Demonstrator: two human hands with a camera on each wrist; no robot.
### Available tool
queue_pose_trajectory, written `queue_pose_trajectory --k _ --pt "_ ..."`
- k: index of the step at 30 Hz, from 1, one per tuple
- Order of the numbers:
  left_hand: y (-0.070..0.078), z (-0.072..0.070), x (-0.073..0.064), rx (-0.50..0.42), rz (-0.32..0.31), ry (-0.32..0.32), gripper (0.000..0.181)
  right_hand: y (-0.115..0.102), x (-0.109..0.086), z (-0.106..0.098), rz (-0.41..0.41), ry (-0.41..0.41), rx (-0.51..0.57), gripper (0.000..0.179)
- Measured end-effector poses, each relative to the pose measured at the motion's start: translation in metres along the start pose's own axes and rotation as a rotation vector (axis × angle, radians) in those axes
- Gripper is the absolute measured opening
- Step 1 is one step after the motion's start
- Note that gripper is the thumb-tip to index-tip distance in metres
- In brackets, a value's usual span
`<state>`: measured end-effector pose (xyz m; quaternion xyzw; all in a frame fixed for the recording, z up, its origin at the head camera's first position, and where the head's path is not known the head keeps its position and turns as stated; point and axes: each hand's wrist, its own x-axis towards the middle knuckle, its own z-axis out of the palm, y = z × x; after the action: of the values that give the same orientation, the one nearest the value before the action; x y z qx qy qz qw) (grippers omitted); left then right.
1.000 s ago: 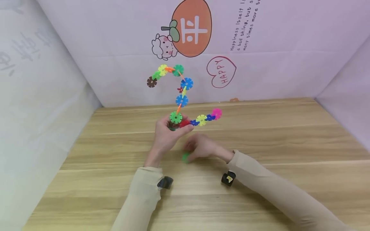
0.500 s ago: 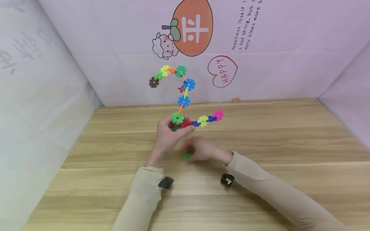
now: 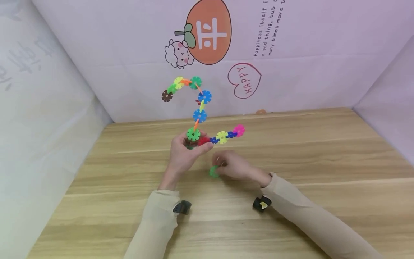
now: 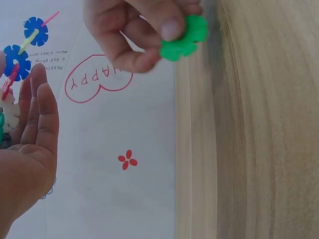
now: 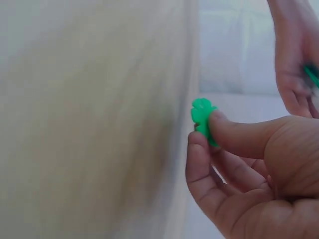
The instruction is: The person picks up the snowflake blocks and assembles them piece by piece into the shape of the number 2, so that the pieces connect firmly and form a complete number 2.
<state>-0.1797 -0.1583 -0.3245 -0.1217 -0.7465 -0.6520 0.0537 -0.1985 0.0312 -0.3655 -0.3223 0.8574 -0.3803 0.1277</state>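
In the head view my left hand [image 3: 182, 153] grips a chain of notched plastic snowflake discs [image 3: 199, 116] near its bend. One branch rises and curls left through blue, orange and yellow discs to a brown disc [image 3: 166, 96]. The other runs right to a pink disc [image 3: 239, 131]. Just below and to the right, my right hand [image 3: 234, 165] pinches a loose green snowflake disc [image 3: 213, 172] between thumb and fingers, apart from the chain. Its notched edge shows in the right wrist view, where the green disc [image 5: 202, 117] sticks out past the thumb tip.
A wood-grain table [image 3: 129, 216] lies under both hands. Behind it stands a white backdrop [image 3: 136, 90] with printed drawings and writing, and pale side panels rise at left and right. Each wrist carries a small black camera, such as the left one [image 3: 182, 207].
My right hand has moved a little to the right with the green disc, which now shows more of its face. My left hand and the chain have barely moved; the head view has shifted slightly.
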Motion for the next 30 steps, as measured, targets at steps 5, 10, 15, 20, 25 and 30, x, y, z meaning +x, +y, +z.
queue_pose_trajectory --k 5,10,15,20,25,30 --pt "0.001 -0.002 0.000 0.015 -0.028 0.018 0.033 0.004 -0.008 -0.028 0.065 0.117 0.149 0.010" --pt "0.001 -0.005 -0.001 0.035 -0.039 0.045 0.035 0.006 -0.017 -0.062 0.114 0.238 0.281 0.016" --pt "0.002 -0.007 -0.002 0.028 -0.056 0.052 0.032 0.008 -0.026 -0.088 0.114 0.336 0.346 0.019" --pt "0.001 -0.008 -0.003 0.039 -0.070 0.057 0.033 0.008 -0.030 -0.100 0.086 0.380 0.333 0.020" --pt "-0.002 -0.006 -0.002 0.042 -0.058 0.050 0.033 0.007 -0.031 -0.102 0.072 0.413 0.274 0.017" --pt "-0.003 -0.002 -0.001 0.043 -0.058 0.035 0.032 0.011 -0.032 -0.101 0.043 0.420 0.270 0.016"
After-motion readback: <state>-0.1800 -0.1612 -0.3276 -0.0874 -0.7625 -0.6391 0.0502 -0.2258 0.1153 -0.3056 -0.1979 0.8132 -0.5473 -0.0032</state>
